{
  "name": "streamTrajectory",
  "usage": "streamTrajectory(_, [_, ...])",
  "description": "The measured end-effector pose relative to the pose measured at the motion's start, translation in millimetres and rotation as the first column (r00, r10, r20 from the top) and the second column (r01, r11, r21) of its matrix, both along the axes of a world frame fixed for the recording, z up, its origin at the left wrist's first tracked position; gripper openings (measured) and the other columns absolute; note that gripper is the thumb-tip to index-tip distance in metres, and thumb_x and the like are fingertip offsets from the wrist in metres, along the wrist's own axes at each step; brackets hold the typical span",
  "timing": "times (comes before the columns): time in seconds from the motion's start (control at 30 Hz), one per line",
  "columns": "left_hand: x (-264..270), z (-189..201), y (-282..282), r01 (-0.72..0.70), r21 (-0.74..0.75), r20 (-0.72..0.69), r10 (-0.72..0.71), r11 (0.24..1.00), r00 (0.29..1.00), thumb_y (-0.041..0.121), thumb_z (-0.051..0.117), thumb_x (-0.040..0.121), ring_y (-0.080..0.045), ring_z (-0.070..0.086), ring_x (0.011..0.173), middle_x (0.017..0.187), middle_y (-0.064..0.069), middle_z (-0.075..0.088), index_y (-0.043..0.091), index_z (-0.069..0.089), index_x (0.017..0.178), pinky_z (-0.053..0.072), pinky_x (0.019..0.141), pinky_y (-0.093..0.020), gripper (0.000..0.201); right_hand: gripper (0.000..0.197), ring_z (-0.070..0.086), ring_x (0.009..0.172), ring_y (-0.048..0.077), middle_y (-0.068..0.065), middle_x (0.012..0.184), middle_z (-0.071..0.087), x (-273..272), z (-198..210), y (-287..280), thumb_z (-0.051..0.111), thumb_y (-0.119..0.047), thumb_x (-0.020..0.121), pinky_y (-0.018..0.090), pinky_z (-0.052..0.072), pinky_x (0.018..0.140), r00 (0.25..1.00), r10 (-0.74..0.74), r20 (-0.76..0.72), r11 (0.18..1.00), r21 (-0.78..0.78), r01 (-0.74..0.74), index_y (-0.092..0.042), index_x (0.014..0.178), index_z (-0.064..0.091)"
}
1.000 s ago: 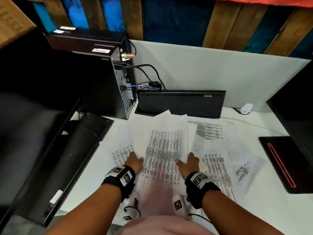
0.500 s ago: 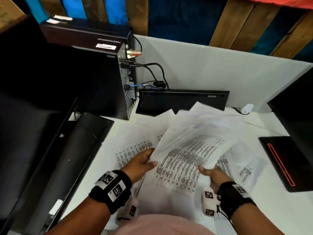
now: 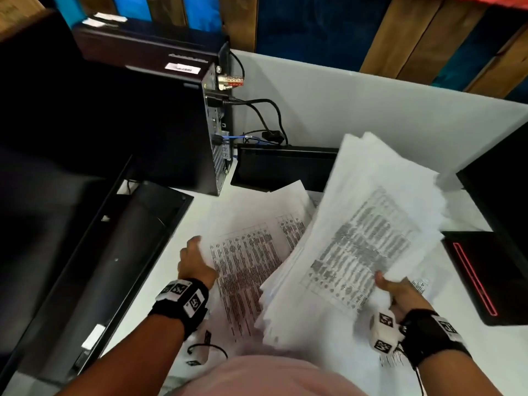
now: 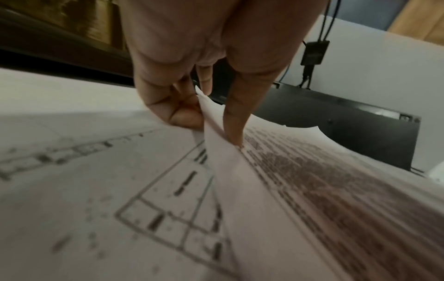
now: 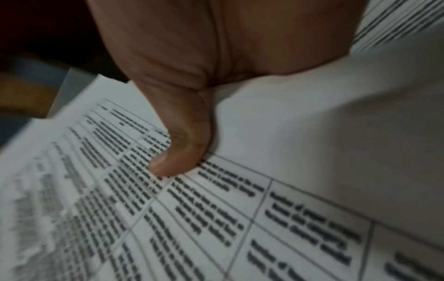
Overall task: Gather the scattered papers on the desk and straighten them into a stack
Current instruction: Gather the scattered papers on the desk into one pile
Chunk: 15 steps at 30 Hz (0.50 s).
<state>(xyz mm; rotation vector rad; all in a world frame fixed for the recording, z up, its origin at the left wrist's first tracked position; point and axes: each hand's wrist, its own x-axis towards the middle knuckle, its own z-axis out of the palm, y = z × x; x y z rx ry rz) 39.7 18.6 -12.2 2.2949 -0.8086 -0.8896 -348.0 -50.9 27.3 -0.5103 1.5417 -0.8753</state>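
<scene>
My right hand [image 3: 395, 292] holds a thick bundle of printed papers [image 3: 363, 244] lifted off the desk and tilted up to the right, thumb [image 5: 182, 150] pressed on the top sheet [image 5: 216, 218]. My left hand [image 3: 197, 261] pinches the left edge of other printed sheets [image 3: 251, 252] still lying on the white desk [image 3: 160, 281]. In the left wrist view the fingers [image 4: 177, 106] curl under a raised sheet edge [image 4: 216, 144] with the thumb on top. More sheets lie under the bundle at the right [image 3: 423, 284].
A black computer tower [image 3: 160, 124] with cables stands at the back left, and a black keyboard [image 3: 280, 167] leans against the white partition [image 3: 371, 110]. A dark panel [image 3: 108, 267] lies left; a black laptop with a red stripe [image 3: 485, 278] sits right.
My right hand has lifted the bundle higher and swung it to the right. My left hand has moved left to the edge of the sheets left on the desk and pinched them.
</scene>
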Motion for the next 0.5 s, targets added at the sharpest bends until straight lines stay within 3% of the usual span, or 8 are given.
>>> streamTrajectory(0.1, [-15, 4, -7, 0.033, -0.219, -0.026, -0.04, 0.975, 0.999, -0.006, 0.058, 0.076, -0.03, 0.057, 0.115, 0.128, -0.008, 0.056, 0.031, 0.034, 0.137, 0.048, 0.095, -0.034, 0.075, 0.026, 0.068, 0.06, 0.019, 0.005, 0.078, 0.075, 28, -5, -12, 0.065, -0.001, 0.084, 0.034, 0.059, 0.063, 0.969, 0.227, -0.1, 0.974, 0.026, -0.225, 0.001, 0.11, 0.061])
streamTrajectory(0.17, [-29, 13, -12, 0.027, -0.263, -0.134, -0.065, 0.964, 0.989, -0.01, 0.045, 0.085, -0.028, 0.055, 0.123, 0.135, -0.007, 0.054, 0.033, 0.024, 0.143, 0.046, 0.098, -0.033, 0.075, 0.036, 0.064, 0.072, 0.025, 0.015, 0.1, 0.067, 54, -4, -15, 0.071, -0.008, 0.083, 0.024, 0.058, 0.058, 0.907, 0.346, -0.238, 0.938, 0.101, -0.331, 0.005, 0.113, 0.058])
streamTrajectory(0.2, [-37, 16, -14, 0.031, -0.229, -0.184, -0.074, 0.973, 0.98, -0.007, 0.041, 0.091, -0.028, 0.049, 0.129, 0.143, -0.008, 0.047, 0.03, 0.018, 0.147, 0.041, 0.102, -0.032, 0.071, 0.046, 0.064, 0.087, 0.03, 0.019, 0.113, 0.061, 66, -5, -15, 0.071, -0.013, 0.084, 0.02, 0.057, 0.067, 0.861, 0.401, -0.313, 0.916, 0.134, -0.378, 0.005, 0.122, 0.053])
streamTrajectory(0.23, [-43, 18, -16, 0.042, -0.173, -0.206, -0.078, 0.984, 0.975, 0.001, 0.039, 0.096, -0.029, 0.045, 0.133, 0.147, -0.011, 0.042, 0.024, 0.016, 0.15, 0.036, 0.105, -0.032, 0.062, 0.06, 0.06, 0.108, 0.034, 0.021, 0.128, 0.055, 76, -8, -13, 0.072, -0.019, 0.084, 0.023, 0.053, 0.086, 0.805, 0.456, -0.38, 0.89, 0.176, -0.421, 0.006, 0.132, 0.045])
streamTrajectory(0.3, [-49, 19, -19, 0.052, -0.089, -0.242, -0.072, 0.995, 0.968, 0.022, 0.038, 0.101, -0.03, 0.041, 0.135, 0.148, -0.016, 0.039, 0.01, 0.021, 0.147, 0.03, 0.108, -0.031, 0.051, 0.078, 0.046, 0.131, 0.032, 0.017, 0.145, 0.044, 90, -14, -10, 0.074, -0.028, 0.082, 0.035, 0.038, 0.11, 0.753, 0.499, -0.428, 0.863, 0.171, -0.475, 0.004, 0.141, 0.036])
streamTrajectory(0.4, [-48, 24, -20, 0.057, -0.109, -0.402, -0.096, 0.992, 0.91, 0.044, 0.055, 0.091, -0.027, 0.043, 0.134, 0.142, -0.007, 0.047, 0.01, 0.035, 0.141, 0.031, 0.111, -0.034, 0.064, 0.07, 0.05, 0.126, 0.03, 0.015, 0.136, 0.052, 94, -10, -9, 0.076, -0.025, 0.079, 0.04, 0.038, 0.107, 0.777, 0.508, -0.373, 0.857, 0.128, -0.499, 0.005, 0.133, 0.043])
streamTrajectory(0.47, [-43, 30, -16, -0.02, -0.193, -0.594, -0.1, 0.981, 0.798, 0.046, 0.078, 0.07, -0.028, 0.058, 0.121, 0.125, -0.005, 0.065, 0.02, 0.056, 0.126, 0.041, 0.106, -0.044, 0.066, 0.046, 0.051, 0.117, 0.024, 0.009, 0.125, 0.057, 91, 3, -7, 0.071, -0.012, 0.083, 0.036, 0.036, 0.102, 0.852, 0.469, -0.234, 0.883, 0.111, -0.455, 0.002, 0.121, 0.049])
streamTrajectory(0.5, [-40, 33, -15, -0.063, -0.215, -0.678, -0.102, 0.975, 0.728, 0.041, 0.086, 0.06, -0.029, 0.064, 0.112, 0.115, -0.007, 0.07, 0.02, 0.062, 0.117, 0.045, 0.102, -0.047, 0.066, 0.051, 0.049, 0.119, 0.025, 0.007, 0.126, 0.055, 85, 6, -7, 0.07, -0.01, 0.083, 0.037, 0.033, 0.105, 0.886, 0.441, -0.141, 0.897, 0.101, -0.43, 0.001, 0.127, 0.046])
